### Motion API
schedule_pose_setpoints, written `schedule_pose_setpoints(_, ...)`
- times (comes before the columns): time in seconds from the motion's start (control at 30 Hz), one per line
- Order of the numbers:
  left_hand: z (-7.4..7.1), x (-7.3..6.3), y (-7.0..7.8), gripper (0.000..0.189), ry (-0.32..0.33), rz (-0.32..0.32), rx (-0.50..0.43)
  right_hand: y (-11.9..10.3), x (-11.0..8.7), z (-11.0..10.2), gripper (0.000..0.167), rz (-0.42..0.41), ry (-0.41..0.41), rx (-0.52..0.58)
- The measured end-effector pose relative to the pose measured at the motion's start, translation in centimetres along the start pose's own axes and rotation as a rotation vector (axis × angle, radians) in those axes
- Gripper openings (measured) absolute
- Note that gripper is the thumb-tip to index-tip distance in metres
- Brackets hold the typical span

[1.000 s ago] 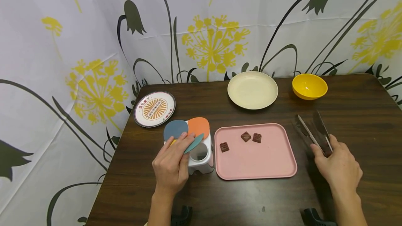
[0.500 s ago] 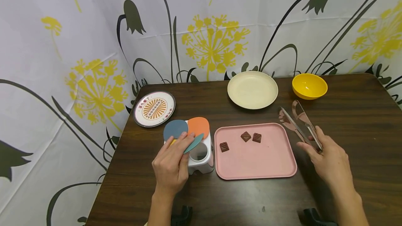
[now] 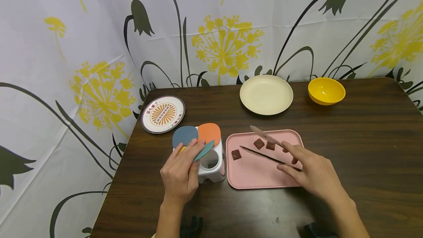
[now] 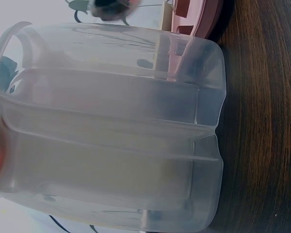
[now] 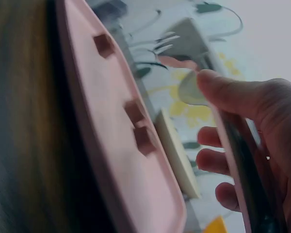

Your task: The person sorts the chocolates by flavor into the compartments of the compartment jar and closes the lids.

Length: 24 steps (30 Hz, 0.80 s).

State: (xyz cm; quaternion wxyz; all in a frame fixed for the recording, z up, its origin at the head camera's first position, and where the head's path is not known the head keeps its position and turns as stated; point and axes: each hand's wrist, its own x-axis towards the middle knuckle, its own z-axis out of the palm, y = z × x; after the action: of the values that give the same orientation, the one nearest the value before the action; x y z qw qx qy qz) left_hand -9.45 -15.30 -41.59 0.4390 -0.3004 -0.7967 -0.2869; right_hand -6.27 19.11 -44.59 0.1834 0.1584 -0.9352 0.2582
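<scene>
My left hand (image 3: 180,172) lies over a compartmented seasoning box (image 3: 211,172) and holds its teal lid (image 3: 205,150) tilted up, leaving one round compartment uncovered. Blue (image 3: 185,137) and orange lids (image 3: 209,134) lie flat behind it. Seen from the left wrist, the box (image 4: 111,131) has translucent walls. My right hand (image 3: 315,173) grips metal tongs (image 3: 266,135) by their sides, the two arms spread apart over the pink tray (image 3: 261,175). On that tray are three dark chocolates: one at the left (image 3: 236,154), two (image 3: 259,143) near the back edge. Nothing is between the tong tips.
A cream plate (image 3: 266,94) stands behind the tray, a yellow bowl (image 3: 326,91) to its right. At the far left lies a patterned plate (image 3: 163,114). Dark objects sit at the table's front edge, and a flowered cloth (image 3: 224,47) hangs behind the wooden table (image 3: 373,139).
My right hand has carried the tongs leftward from beside the tray to over it, turning their tips to the left. The left hand and teal lid have stayed put.
</scene>
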Motion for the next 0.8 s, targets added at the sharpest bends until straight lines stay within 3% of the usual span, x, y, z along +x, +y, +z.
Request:
schedule_pose_setpoints(0.23,0.0,0.0,0.0,0.037,-0.009,-0.009,0.003,-1.2,0.2,2.1,0.058,-0.042,-0.114,-0.004)
schedule_pose_setpoints(0.53,0.0,-0.1,0.1,0.037,-0.017,-0.017,0.009,-1.6,0.6,4.0,0.058,-0.103,-0.083,-0.028)
schedule_pose_setpoints(0.8,0.0,-0.1,0.0,0.039,-0.018,-0.017,0.018,-2.1,1.0,4.5,0.053,-0.044,-0.134,-0.019)
